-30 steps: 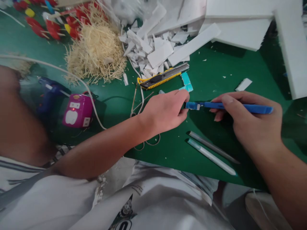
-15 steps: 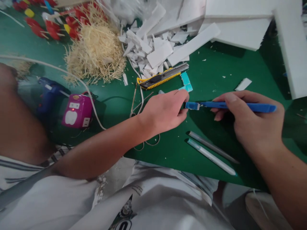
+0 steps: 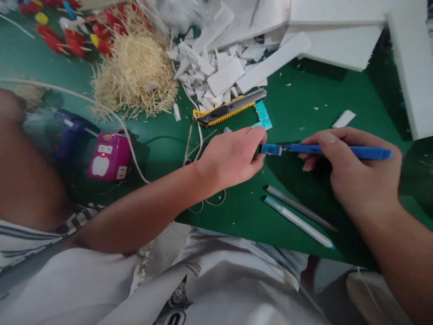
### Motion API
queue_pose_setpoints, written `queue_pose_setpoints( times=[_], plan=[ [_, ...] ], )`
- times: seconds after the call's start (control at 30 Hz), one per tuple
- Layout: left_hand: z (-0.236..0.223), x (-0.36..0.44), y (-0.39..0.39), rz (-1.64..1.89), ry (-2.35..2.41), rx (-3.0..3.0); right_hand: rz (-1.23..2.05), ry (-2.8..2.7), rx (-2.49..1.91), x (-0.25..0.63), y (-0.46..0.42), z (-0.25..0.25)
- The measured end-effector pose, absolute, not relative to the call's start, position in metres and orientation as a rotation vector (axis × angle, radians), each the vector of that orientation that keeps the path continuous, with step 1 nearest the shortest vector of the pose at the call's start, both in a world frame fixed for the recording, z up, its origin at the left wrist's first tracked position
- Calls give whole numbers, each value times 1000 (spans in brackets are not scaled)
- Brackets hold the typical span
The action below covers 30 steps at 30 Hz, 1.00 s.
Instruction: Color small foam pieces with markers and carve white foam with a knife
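Observation:
My left hand (image 3: 233, 155) is closed in a pinch on a small blue-coloured strip (image 3: 271, 149), its right end sticking out past the fingertips. My right hand (image 3: 361, 171) holds a blue pen (image 3: 368, 152) nearly level, its tip at the strip's end; whether they touch is hard to make out. Just beyond my left hand are light-blue pieces (image 3: 264, 115) and a yellow utility knife (image 3: 230, 107). Scissors (image 3: 215, 197) lie partly hidden under my left wrist. Nearer me, a grey pen (image 3: 299, 206) and a white pen with a teal cap (image 3: 297, 221) rest side by side.
White foam scraps (image 3: 226, 76) and larger foam boards (image 3: 338, 45) are piled at the back. To the left are wood shavings (image 3: 135, 72), red pieces on sticks (image 3: 74, 40), a blue glue gun (image 3: 69, 131), a magenta power adapter (image 3: 110, 155) and another person's arm (image 3: 27, 167).
The blue pen and the fingers of my right hand have shifted very slightly to the right. My left hand and the blue strip stay in place.

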State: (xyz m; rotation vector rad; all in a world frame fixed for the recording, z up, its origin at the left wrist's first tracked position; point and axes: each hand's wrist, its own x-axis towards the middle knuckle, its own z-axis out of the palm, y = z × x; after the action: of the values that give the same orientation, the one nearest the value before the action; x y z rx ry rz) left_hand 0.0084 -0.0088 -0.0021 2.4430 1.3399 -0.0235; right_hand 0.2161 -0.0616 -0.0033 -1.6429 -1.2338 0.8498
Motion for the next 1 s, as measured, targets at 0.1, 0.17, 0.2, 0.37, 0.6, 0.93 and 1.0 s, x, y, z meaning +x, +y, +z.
queue_pose_setpoints(
  times=[0.1,0.17,0.2,0.37,0.6,0.93,1.0],
  plan=[
    [-1,8,-9,-21,1341,2438,878,-1235,-1662,216,-61,-2],
    [-1,8,-9,-8,1337,2444,900,-1234,-1673,216,-60,-2],
    [-2,7,-9,-3,1337,2447,889,-1226,-1666,216,-60,-2],
    [-3,7,-9,13,1335,2444,875,-1254,-1671,217,-61,-2],
    [-2,8,-9,-21,1340,2446,896,-1207,-1623,214,-58,1],
    [-1,7,-9,-22,1339,2439,892,-1192,-1676,210,-56,3],
    [-1,8,-9,-42,1342,2437,893,-1177,-1649,211,-55,3]
  ],
)
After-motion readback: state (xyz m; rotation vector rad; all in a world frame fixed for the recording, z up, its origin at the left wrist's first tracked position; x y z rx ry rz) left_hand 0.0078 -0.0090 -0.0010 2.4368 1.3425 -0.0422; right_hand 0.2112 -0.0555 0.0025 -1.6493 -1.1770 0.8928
